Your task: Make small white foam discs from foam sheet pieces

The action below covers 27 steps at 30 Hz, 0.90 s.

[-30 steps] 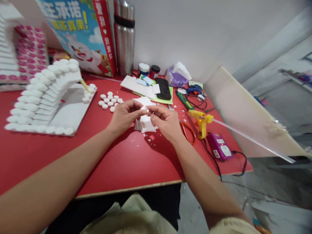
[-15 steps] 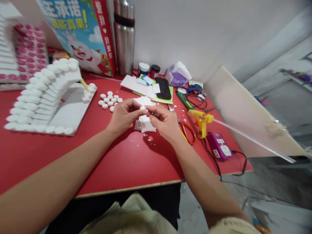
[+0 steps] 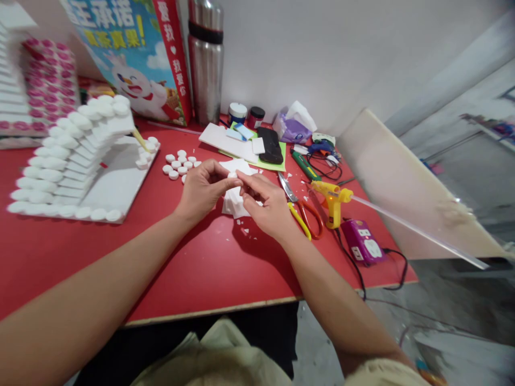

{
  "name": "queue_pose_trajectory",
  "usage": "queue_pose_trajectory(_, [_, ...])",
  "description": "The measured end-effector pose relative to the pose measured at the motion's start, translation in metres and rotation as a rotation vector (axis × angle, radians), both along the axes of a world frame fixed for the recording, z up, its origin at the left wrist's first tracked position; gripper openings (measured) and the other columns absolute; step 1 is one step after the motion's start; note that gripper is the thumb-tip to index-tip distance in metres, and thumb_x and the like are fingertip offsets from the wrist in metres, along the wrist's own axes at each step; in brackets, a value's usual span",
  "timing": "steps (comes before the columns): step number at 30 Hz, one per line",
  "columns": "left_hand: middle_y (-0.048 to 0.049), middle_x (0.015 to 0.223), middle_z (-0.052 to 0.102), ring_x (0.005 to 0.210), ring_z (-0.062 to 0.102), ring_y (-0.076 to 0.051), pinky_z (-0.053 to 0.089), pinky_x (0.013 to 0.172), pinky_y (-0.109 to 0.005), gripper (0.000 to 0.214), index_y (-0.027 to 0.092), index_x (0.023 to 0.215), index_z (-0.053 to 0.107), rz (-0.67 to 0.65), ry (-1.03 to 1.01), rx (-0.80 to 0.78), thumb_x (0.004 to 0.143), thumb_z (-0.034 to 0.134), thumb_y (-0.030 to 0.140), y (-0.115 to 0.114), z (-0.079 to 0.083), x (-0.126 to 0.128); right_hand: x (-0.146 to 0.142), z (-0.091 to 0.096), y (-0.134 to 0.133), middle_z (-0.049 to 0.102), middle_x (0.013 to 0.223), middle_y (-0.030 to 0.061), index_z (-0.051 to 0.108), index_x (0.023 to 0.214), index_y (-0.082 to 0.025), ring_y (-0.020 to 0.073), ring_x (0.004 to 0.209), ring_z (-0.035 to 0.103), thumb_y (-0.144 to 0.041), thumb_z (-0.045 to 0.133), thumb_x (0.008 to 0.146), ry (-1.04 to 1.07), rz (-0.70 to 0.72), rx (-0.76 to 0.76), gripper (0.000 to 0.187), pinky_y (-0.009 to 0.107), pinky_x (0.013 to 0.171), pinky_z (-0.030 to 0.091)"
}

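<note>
Because fingers (image 3: 228,185) cover it, the white piece (image 3: 232,175) shows only partly.

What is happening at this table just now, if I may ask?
A person is pinching a small white piece between the fingertips of the left hand and right hand, above some white sheets. White discs and a staircase model sit to the left; scissors and a glue gun are to the right.

Steel flask (image 3: 206,80), lidded jars (image 3: 255,118), tissue pack (image 3: 293,128)
</note>
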<state>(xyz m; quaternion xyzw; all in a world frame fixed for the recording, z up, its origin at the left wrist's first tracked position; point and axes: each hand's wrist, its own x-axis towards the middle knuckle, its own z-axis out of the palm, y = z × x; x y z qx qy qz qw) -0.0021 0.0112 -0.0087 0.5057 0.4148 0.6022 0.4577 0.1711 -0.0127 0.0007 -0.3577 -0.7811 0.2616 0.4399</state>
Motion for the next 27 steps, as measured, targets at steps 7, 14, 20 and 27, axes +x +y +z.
queue_pose_trajectory(7, [0.0038,0.06,0.061,0.052,0.052,-0.01,0.041,0.05,-0.023,0.032,0.018,0.069,0.063,-0.055,-0.02,-0.015,0.059,0.092,0.027,0.0,0.001,-0.002,0.001,0.003,-0.004,0.064,0.1,0.0073,0.062,0.146,-0.02,0.0172,0.086,0.06,-0.01,0.05,0.094,-0.137,-0.034,0.191,0.054,0.033,0.077,0.054])
queue_pose_trajectory(14, [0.0017,0.067,0.068,0.055,0.06,-0.01,0.047,0.054,-0.023,0.028,0.018,0.075,0.068,-0.185,-0.204,-0.097,0.065,0.093,0.028,0.001,-0.001,-0.002,0.006,0.013,-0.006,0.062,0.095,0.0013,0.05,0.158,-0.029,0.0132,0.074,0.053,-0.011,0.048,0.094,0.039,-0.039,0.047,0.067,0.028,0.067,0.051])
queue_pose_trajectory(20, [0.0017,0.061,0.065,0.053,0.059,-0.01,0.048,0.055,-0.022,0.031,0.018,0.072,0.066,-0.259,-0.301,-0.156,0.066,0.093,0.032,0.001,0.002,-0.003,0.006,0.012,-0.004,0.063,0.096,0.0028,0.064,0.147,-0.026,0.0145,0.08,0.057,-0.013,0.052,0.095,0.074,0.034,-0.042,0.055,0.031,0.073,0.053])
queue_pose_trajectory(27, [0.0021,0.058,0.062,0.051,0.055,-0.01,0.045,0.051,-0.024,0.031,0.019,0.071,0.065,-0.226,-0.227,-0.149,0.063,0.093,0.032,0.001,0.003,-0.004,0.0,0.007,-0.009,0.063,0.103,0.0073,0.054,0.155,-0.024,0.0186,0.088,0.06,-0.017,0.047,0.1,-0.09,0.012,0.071,0.056,0.036,0.079,0.056])
